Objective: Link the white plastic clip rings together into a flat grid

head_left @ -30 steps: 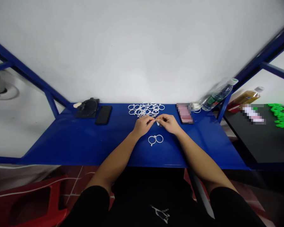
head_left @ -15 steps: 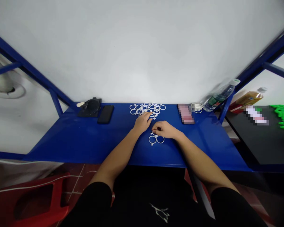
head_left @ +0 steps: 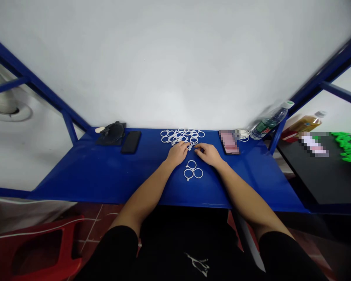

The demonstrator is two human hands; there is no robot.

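Reaching left hand (head_left: 178, 153) and right hand (head_left: 209, 153) to the ring pile (head_left: 181, 136) at the desk's (head_left: 105, 171) rear.
I cannot tell if either grip holds a ring; snagged rings could drag onto the three rings (head_left: 193, 170) nearer me.

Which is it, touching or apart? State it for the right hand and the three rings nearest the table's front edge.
Apart. The head view shows blue table between the right hand and the three rings.
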